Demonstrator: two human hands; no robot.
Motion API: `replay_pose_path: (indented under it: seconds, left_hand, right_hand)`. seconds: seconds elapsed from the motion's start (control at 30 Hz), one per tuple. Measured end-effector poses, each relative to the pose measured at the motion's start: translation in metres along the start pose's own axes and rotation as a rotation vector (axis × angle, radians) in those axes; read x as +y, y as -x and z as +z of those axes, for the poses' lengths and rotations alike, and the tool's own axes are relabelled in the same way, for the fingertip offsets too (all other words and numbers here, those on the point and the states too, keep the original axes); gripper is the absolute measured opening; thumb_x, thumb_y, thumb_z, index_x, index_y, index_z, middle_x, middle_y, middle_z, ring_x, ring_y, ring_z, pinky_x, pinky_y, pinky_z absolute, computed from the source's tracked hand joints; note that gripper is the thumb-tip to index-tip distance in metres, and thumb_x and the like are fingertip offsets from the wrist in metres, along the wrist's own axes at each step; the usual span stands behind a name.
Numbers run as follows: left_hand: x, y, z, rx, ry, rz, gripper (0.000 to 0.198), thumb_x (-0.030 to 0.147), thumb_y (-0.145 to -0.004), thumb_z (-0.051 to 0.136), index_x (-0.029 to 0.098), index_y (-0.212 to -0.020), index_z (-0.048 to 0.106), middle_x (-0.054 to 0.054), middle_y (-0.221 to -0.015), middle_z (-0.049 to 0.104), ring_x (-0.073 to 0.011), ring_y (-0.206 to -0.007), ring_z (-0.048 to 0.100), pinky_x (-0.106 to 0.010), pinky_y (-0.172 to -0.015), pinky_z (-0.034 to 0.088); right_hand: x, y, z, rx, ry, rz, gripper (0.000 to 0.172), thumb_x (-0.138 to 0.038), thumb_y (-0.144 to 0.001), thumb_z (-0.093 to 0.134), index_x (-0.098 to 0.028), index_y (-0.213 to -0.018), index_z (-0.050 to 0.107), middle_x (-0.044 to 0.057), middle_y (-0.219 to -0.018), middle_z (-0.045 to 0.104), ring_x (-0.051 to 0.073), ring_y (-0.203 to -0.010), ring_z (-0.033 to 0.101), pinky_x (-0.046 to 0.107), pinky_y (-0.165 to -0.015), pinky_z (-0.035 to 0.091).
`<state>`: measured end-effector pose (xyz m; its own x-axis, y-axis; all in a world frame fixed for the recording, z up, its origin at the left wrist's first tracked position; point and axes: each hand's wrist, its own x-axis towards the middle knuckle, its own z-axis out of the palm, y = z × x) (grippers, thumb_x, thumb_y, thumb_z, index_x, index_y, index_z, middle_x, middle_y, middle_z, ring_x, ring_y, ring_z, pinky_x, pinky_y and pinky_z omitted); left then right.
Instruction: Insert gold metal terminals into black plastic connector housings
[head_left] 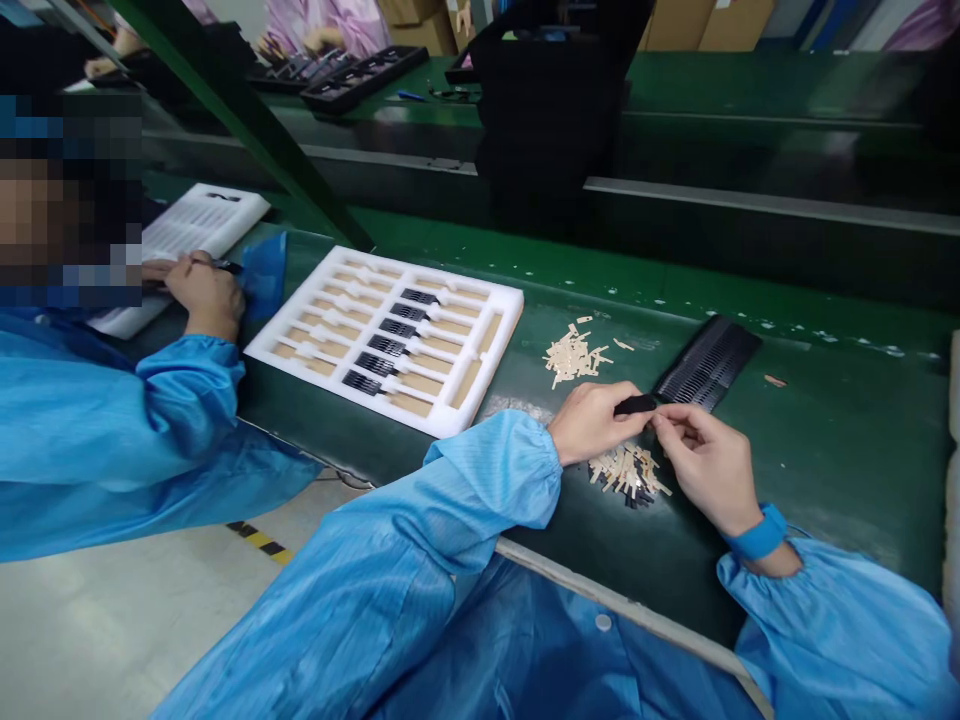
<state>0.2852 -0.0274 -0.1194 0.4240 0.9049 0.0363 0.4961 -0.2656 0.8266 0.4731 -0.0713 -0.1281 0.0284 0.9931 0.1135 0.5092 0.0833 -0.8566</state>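
Pinching a slim black piece [634, 405], the left hand [596, 422] has its thumb and fingers closed narrow around it, over a green bench [840, 450]. The right hand [709, 465], with a blue band [757, 533] on its wrist, meets the piece's end with thumb and forefinger drawn close together; from where I stand I can't tell whether something tiny sits between them. Just below both sets of fingers lies a loose heap [626, 470] of pale strips, with some dark ones along its lower edge. Close beyond the fingertips, slanting away, is a black ribbed block [709, 362]. Past the left knuckles, a second pile [574, 355] of pale strips is spread out, well apart from the first. Farther off to the left of the fingers sits a white tray [454, 415], with a line of black combs [386, 345] lying in its middle slots. Beyond that, a co-worker's hand [206, 295] rests near a blue sheet [264, 275] and another white tray [247, 205]. Farthest from the fingers, across the bench, are black trays [367, 75], someone in a pink sleeve [322, 25] and cardboard boxes [705, 22].
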Motion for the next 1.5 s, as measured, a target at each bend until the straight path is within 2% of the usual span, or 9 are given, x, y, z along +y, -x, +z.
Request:
replay_pose_path:
  seconds: [0.2, 0.37, 0.43, 0.6, 0.7, 0.8, 0.93, 1.13, 1.5]
  left_hand:
    - [0.002, -0.002, -0.008, 0.013, -0.133, 0.011, 0.015, 0.027, -0.088, 0.062, 0.024, -0.098, 0.072, 0.0, -0.086, 0.076, -0.0164, -0.077, 0.068, -0.026, -0.072, 0.047]
    - [-0.009, -0.009, -0.043, 0.301, -0.461, -0.135, 0.016, 0.031, -0.095, 0.058, 0.021, -0.094, 0.072, -0.007, -0.09, 0.077, -0.0231, -0.086, 0.072, -0.03, -0.074, 0.049]
    - [-0.013, -0.01, -0.05, 0.322, -0.529, -0.145, 0.015, 0.028, -0.095, 0.059, 0.02, -0.094, 0.072, -0.009, -0.094, 0.077, -0.0254, -0.091, 0.072, -0.031, -0.076, 0.05]
    - [-0.009, -0.007, -0.032, 0.055, -0.044, 0.019, 0.026, 0.028, -0.095, 0.061, 0.023, -0.117, 0.073, -0.004, -0.106, 0.078, -0.0185, -0.097, 0.073, -0.027, -0.089, 0.053]
    - [-0.005, -0.007, -0.021, -0.078, 0.143, 0.022, 0.026, 0.04, -0.095, 0.063, 0.02, -0.108, 0.075, -0.003, -0.104, 0.079, -0.0175, -0.096, 0.071, -0.026, -0.089, 0.052]
    - [-0.006, -0.008, -0.019, -0.081, 0.118, -0.024, 0.027, 0.044, -0.092, 0.066, 0.019, -0.094, 0.073, -0.001, -0.087, 0.074, -0.0153, -0.08, 0.066, -0.025, -0.075, 0.049]
    - [-0.006, -0.007, -0.019, -0.035, 0.088, -0.05, 0.023, 0.042, -0.09, 0.065, 0.019, -0.087, 0.07, 0.002, -0.073, 0.065, -0.0119, -0.067, 0.055, -0.023, -0.063, 0.041]
    - [0.002, -0.002, -0.017, -0.044, 0.035, -0.004, 0.019, 0.034, -0.087, 0.064, 0.02, -0.093, 0.074, 0.004, -0.068, 0.063, -0.0109, -0.064, 0.054, -0.022, -0.066, 0.041]
    - [0.004, -0.002, -0.014, -0.063, 0.009, 0.024, 0.013, 0.03, -0.085, 0.064, 0.021, -0.092, 0.073, 0.005, -0.064, 0.058, -0.0105, -0.063, 0.053, -0.022, -0.064, 0.039]
  right_hand:
    - [-0.002, 0.003, 0.0, 0.014, 0.062, -0.084, 0.027, -0.047, -0.096, 0.065, -0.021, -0.093, 0.074, 0.005, -0.073, 0.071, 0.016, -0.058, 0.059, 0.029, -0.055, 0.05]
    - [-0.003, 0.0, 0.001, 0.02, 0.002, -0.03, 0.027, -0.046, -0.096, 0.064, -0.021, -0.09, 0.071, 0.006, -0.079, 0.073, 0.017, -0.063, 0.063, 0.029, -0.056, 0.05]
    - [-0.003, 0.0, 0.001, 0.01, -0.001, -0.028, 0.025, -0.044, -0.096, 0.063, -0.021, -0.089, 0.07, 0.006, -0.078, 0.072, 0.017, -0.063, 0.062, 0.029, -0.056, 0.049]
    - [-0.003, 0.0, 0.001, 0.007, 0.03, -0.086, 0.022, -0.039, -0.099, 0.061, -0.021, -0.091, 0.071, 0.005, -0.081, 0.07, 0.016, -0.065, 0.06, 0.029, -0.059, 0.048]
    - [-0.003, 0.0, 0.0, -0.008, 0.061, -0.119, 0.024, -0.039, -0.101, 0.059, -0.021, -0.091, 0.07, 0.006, -0.081, 0.069, 0.017, -0.066, 0.059, 0.031, -0.06, 0.048]
    - [-0.004, 0.0, -0.001, -0.01, 0.086, -0.144, 0.023, -0.04, -0.102, 0.058, -0.022, -0.092, 0.07, 0.006, -0.084, 0.069, 0.017, -0.066, 0.059, 0.032, -0.06, 0.049]
    - [-0.003, 0.001, -0.002, 0.121, 0.132, -0.157, 0.019, -0.039, -0.099, 0.063, -0.021, -0.104, 0.068, 0.007, -0.101, 0.066, 0.014, -0.064, 0.057, 0.031, -0.059, 0.048]
    - [-0.003, 0.002, -0.002, -0.015, 0.128, -0.188, 0.019, -0.037, -0.103, 0.058, -0.022, -0.098, 0.069, 0.003, -0.079, 0.061, 0.015, -0.063, 0.052, 0.032, -0.06, 0.045]
    - [-0.002, 0.0, -0.002, 0.0, 0.136, -0.171, 0.021, -0.035, -0.1, 0.059, -0.022, -0.088, 0.07, 0.003, -0.074, 0.064, 0.016, -0.06, 0.053, 0.032, -0.058, 0.045]
